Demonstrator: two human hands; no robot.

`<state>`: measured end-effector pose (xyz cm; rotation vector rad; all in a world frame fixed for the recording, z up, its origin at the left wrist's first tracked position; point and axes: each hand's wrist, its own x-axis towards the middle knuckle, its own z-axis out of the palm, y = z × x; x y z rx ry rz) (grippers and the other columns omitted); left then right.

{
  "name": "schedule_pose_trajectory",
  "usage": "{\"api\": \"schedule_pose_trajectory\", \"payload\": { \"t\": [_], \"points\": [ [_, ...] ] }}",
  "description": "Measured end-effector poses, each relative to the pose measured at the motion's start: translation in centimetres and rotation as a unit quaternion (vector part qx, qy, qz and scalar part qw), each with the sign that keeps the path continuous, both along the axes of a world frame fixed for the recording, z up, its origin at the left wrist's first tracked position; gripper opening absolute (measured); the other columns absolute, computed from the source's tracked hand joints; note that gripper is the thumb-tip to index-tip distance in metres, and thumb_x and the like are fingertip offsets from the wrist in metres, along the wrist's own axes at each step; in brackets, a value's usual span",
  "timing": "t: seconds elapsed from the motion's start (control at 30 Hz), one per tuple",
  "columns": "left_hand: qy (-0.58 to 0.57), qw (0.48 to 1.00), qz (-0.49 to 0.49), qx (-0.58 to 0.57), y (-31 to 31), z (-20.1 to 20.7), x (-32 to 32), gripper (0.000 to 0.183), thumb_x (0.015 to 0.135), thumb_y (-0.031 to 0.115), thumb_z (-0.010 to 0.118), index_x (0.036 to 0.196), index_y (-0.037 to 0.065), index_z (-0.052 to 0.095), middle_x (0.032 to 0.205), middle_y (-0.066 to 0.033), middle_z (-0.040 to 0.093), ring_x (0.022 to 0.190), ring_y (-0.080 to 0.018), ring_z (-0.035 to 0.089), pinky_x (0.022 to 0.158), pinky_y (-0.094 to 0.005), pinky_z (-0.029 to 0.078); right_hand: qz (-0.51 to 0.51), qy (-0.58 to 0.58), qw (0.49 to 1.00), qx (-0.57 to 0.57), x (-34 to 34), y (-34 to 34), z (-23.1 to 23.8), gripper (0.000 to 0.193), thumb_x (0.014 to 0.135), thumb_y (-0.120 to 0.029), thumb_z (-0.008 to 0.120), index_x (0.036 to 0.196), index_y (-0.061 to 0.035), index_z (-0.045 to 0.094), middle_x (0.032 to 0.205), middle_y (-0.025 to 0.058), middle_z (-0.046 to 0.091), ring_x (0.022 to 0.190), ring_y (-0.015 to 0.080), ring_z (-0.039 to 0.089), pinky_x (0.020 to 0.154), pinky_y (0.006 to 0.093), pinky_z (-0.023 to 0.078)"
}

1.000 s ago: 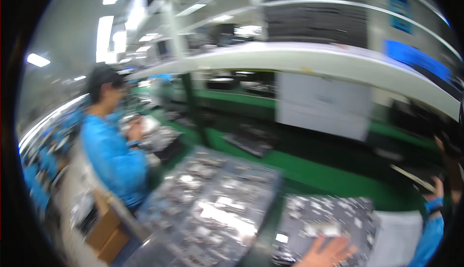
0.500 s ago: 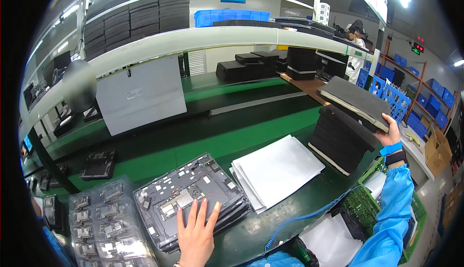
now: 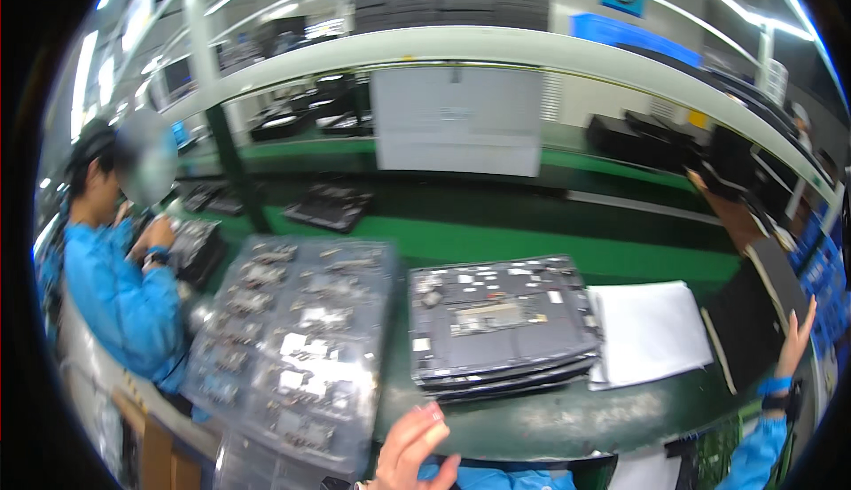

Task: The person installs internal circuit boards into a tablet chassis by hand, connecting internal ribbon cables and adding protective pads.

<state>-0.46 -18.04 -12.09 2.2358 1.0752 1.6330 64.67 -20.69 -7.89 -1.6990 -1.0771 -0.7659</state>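
My left hand (image 3: 409,451) is raised at the front edge of the bench, its fingers loosely bent and apart, holding nothing. Beyond it lies a stack of dark laptop base housings (image 3: 510,338), the top one showing a small circuit board and white stickers. My right hand (image 3: 795,341), fingers stretched upward, is beside a stack of black foam pads (image 3: 749,317); whether it touches them I cannot tell. The uppermost foam pad (image 3: 780,279) sits tilted there. White sheets (image 3: 651,330) lie between the housings and the foam.
Clear plastic trays (image 3: 292,348) with several small circuit boards stand left of the housings. A co-worker in blue (image 3: 124,286) handles a dark device at the far left. A white panel (image 3: 456,122) hangs at the back below a rail (image 3: 496,47). Green crates (image 3: 718,450) stand lower right.
The view has swung left. My left hand has come off the top housing toward the bench edge. My right hand has let go of the top foam pad, which is now on the stack.
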Motion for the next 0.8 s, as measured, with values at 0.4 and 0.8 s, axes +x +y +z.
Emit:
{"api": "schedule_pose_trajectory", "payload": {
  "t": [0.4,0.8],
  "points": [
    [0.127,0.913,0.388,-0.012,-2.2,4.5,-14.9,0.024,0.072,-0.005,0.062,0.096,0.001,0.059,0.082,-0.0117,0.059,0.077,-0.0284,0.057,0.069,-0.0348,0.046,0.471,0.062,0.858,-0.196,-30.4,11.3,2.3,0.035,0.072,-0.002,0.048,0.105,0.005,0.057,0.116,0.0173,0.056,0.113,0.0287,0.051,0.097,0.0357,0.035],
    [0.24,0.91,0.298,-0.159,12.5,3.0,-25.4,0.022,0.074,0.006,0.065,0.095,0.003,0.059,0.09,-0.0143,0.063,0.086,-0.0294,0.062,0.075,-0.0367,0.048,0.468,-0.028,0.817,-0.336,-38.8,14.8,-0.7,0.019,0.07,-0.001,0.068,0.088,-0.0004,0.064,0.081,0.013,0.065,0.074,0.0297,0.062,0.069,0.0351,0.049]
  ]
}}
